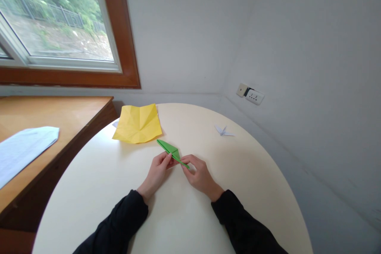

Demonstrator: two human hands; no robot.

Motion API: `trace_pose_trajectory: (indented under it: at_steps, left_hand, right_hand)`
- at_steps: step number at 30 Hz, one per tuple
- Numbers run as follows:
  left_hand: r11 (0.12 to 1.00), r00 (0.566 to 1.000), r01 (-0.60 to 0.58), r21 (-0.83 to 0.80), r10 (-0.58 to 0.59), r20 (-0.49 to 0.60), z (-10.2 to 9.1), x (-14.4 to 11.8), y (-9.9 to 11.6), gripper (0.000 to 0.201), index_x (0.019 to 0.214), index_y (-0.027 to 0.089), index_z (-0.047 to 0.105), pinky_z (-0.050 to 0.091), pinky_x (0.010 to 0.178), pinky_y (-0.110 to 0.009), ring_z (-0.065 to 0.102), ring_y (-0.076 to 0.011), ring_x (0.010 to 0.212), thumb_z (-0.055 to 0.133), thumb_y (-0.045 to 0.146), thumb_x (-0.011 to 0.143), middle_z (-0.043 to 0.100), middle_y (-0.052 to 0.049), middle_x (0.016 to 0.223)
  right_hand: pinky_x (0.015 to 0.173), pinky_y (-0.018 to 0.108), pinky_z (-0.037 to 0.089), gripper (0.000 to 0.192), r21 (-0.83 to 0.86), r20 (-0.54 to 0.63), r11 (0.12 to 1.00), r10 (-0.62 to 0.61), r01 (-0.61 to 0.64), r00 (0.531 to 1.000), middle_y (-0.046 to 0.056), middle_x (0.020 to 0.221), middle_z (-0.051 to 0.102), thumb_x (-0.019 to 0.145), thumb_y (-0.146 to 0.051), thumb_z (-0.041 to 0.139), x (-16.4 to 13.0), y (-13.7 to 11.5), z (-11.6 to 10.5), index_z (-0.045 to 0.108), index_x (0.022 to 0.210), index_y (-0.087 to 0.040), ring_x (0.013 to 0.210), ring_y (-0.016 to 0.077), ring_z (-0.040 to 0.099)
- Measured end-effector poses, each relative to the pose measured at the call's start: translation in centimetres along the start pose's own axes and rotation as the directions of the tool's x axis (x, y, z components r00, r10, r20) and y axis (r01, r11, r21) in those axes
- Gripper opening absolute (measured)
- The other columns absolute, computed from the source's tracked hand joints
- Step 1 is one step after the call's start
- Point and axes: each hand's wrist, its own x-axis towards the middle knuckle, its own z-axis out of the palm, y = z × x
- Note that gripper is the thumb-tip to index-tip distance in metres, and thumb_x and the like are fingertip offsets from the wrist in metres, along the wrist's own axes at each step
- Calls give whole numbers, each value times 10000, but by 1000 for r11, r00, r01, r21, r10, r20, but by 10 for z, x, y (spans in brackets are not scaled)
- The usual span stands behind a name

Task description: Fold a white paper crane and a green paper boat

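Observation:
A folded piece of green origami paper (pixel 168 146) is held just above the middle of the round table, its long point tilted up toward the far left. My left hand (pixel 160 168) pinches its middle, thumb on the near edge. At the narrow right end, my right hand (pixel 198 174) grips the paper between thumb and fingers. Beyond my left hand lies a creased yellow paper sheet (pixel 138 124). A small white folded-paper crane (pixel 224 131) rests farther back on the right.
The round white table (pixel 253 190) curves away toward the wall. On the left stands a wooden desk (pixel 80 113) with a pale blue-white folded cloth or sheet (pixel 28 149). A wall socket (pixel 254 97) is at the right, and a wood-framed window (pixel 131 47) at upper left.

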Motion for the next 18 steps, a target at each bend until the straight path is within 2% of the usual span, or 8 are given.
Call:
trace_pose_trajectory:
  at_steps: [9, 15, 18]
  left_hand:
    - [1000, 999, -11, -16, 10, -44, -4, 4, -7, 284, 637, 140, 611, 497, 799, -359, 567, -154, 661, 696, 411, 658, 591, -5, 619]
    - [995, 993, 87, -55, -91, -77, -4, 4, -3, 270, 689, 134, 605, 525, 744, -352, 613, -155, 629, 709, 376, 631, 643, -34, 654]
    - [993, 990, 100, -60, -105, -89, -3, 4, -1, 266, 701, 140, 586, 538, 713, -344, 631, -159, 624, 705, 366, 629, 652, -35, 649]
  right_hand:
    - [764, 308, 525, 148, -4, 2, 1000, -13, 13, 1000, 77, 882, 687, 769, -89, 514, -2, 3, 1, 579, 824, -209, 838, 183, 657]
    - [757, 304, 530, 160, -9, 12, 999, -42, 42, 999, 74, 889, 688, 769, -89, 515, -3, 5, 2, 587, 841, -212, 836, 183, 660]
    - [759, 303, 534, 163, -15, 26, 998, -62, 63, 998, 75, 898, 685, 780, -94, 513, -4, 6, 3, 590, 852, -218, 845, 183, 658]
